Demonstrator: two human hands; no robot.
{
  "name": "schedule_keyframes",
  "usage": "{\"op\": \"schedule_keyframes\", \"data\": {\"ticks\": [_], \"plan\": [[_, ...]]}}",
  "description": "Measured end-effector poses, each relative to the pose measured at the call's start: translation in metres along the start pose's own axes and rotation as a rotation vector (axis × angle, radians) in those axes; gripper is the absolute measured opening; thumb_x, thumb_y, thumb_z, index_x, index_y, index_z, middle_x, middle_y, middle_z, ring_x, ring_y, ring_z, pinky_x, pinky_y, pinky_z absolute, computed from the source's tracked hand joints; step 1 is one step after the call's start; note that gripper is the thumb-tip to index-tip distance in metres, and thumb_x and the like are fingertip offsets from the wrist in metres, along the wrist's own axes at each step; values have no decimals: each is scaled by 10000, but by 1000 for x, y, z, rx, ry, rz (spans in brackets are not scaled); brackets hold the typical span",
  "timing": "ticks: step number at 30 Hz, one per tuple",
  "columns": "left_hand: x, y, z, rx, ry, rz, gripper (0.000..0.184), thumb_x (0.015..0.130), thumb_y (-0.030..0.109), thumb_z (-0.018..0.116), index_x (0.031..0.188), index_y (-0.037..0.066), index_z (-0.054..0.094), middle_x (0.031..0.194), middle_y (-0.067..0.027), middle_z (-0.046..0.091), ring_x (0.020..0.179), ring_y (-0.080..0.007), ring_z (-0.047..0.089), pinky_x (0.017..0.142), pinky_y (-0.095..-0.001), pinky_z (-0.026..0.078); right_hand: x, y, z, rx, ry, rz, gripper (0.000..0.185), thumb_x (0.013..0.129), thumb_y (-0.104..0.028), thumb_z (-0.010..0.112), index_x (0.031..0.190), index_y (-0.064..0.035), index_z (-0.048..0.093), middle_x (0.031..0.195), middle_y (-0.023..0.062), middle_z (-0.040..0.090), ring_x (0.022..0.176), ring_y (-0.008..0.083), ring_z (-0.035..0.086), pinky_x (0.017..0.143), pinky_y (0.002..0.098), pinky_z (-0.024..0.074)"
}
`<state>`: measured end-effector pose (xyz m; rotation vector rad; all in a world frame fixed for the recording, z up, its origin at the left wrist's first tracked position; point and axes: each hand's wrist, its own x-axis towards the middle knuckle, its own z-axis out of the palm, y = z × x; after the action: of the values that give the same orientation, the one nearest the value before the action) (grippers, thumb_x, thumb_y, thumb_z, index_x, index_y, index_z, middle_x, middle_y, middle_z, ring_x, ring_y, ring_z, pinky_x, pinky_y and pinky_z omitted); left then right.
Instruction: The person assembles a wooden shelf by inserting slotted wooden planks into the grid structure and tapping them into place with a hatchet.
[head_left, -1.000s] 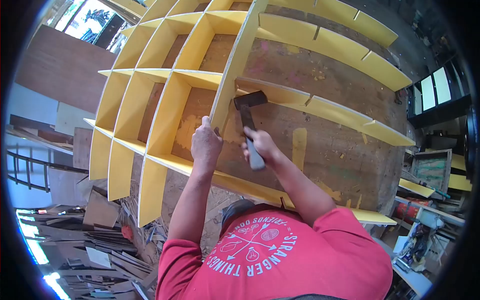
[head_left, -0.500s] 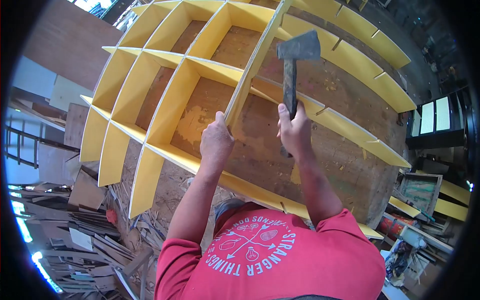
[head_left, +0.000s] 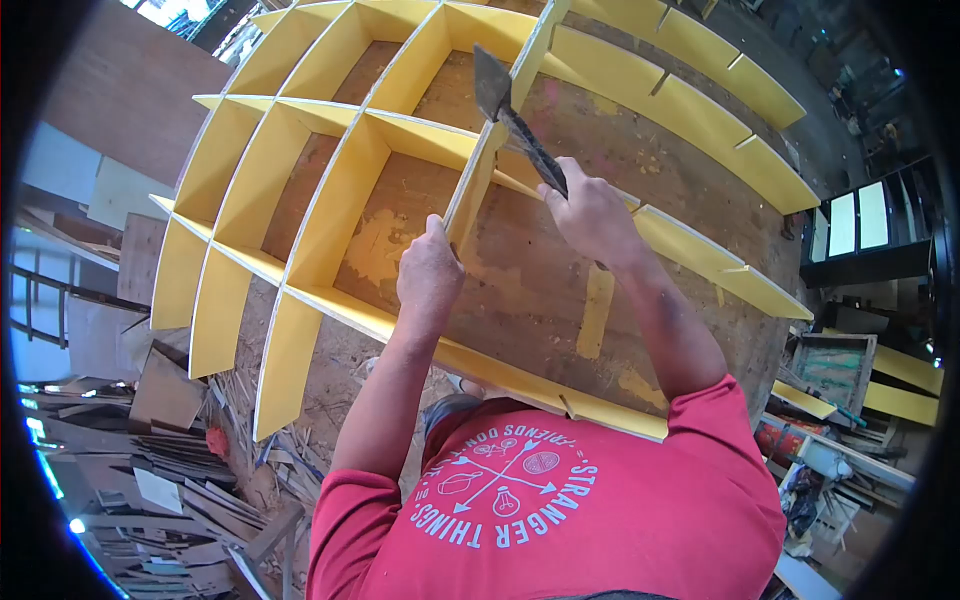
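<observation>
The right hand (head_left: 597, 215) grips the hatchet (head_left: 545, 165) by its dark handle, fingers closed together around it, with the head raised over the upper middle of the frame. At mid-frame, the left hand (head_left: 430, 275) holds the near part of a long yellow board (head_left: 478, 175), its fingers curled in at the top edge; whether the thumb pinches from the far side I cannot tell. The board stands upright among slotted yellow ribs (head_left: 690, 250), over a paint-stained brown panel (head_left: 520, 310).

The main danger seems to be a glancing blow: the left hand sits on the same edge that runs below the hatchet head, so a slip or poor aim could reach the knuckles. A hard or tilted strike could chip the thin edge or split the wood at a slot, and a loose hold could let the board lean and bind.

White print on the red shirt (head_left: 620, 480), in the lower middle, reads "STRANGER THINGS" and "FRIENDS DON"; the lettering after that is unclear. No maker's mark is legible on the hatchet.
</observation>
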<state>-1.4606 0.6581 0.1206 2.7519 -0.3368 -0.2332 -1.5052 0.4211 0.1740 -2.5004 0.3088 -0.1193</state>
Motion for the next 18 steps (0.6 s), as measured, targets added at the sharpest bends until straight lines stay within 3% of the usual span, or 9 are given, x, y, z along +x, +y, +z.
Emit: {"op": "schedule_keyframes", "data": {"ticks": [5,6,9,12,15,18], "plan": [[-1,-1,3,-26,-15,-21,206,953,80,662,1113,32,542,932,-293,744,937,-488,745,823,-591,593,-11,-34,-20,180,280,-161,323,1068,-270,608,1276,-29,556,790,226,721,815,476,736,726,559,571],[1,-1,3,-31,-29,-35,228,953,94,671,1134,39,544,951,-295,744,953,-493,739,837,-596,585,-10,-35,-20,212,273,-130,303,1066,-253,614,1258,-27,555,766,217,708,792,472,734,689,541,575],[2,-1,3,-29,-52,-55,258,956,112,680,1165,47,543,974,-292,745,978,-495,734,852,-601,578,-3,-8,12,56,194,-54,313,1065,-270,610,1252,-25,557,821,237,727,852,482,736,743,571,571],[-7,1,3,18,-16,-11,226,946,69,664,1130,41,536,934,-288,745,946,-478,749,821,-580,600,6,11,26,-129,-59,86,326,1063,-290,606,1240,-19,566,885,260,741,922,492,729,810,599,557],[-4,2,0,26,0,-13,210,941,45,655,1112,40,532,915,-288,745,930,-468,758,806,-566,613,2,4,6,14,-76,37,353,1061,-313,604,1255,-20,574,930,275,748,990,497,718,874,622,534],[-1,5,-2,19,-4,-19,211,943,47,654,1113,37,530,917,-289,746,926,-467,759,805,-563,615,-6,-9,-2,82,52,-25,344,1061,-298,614,1263,-22,578,904,269,743,912,492,728,803,593,559]]}}
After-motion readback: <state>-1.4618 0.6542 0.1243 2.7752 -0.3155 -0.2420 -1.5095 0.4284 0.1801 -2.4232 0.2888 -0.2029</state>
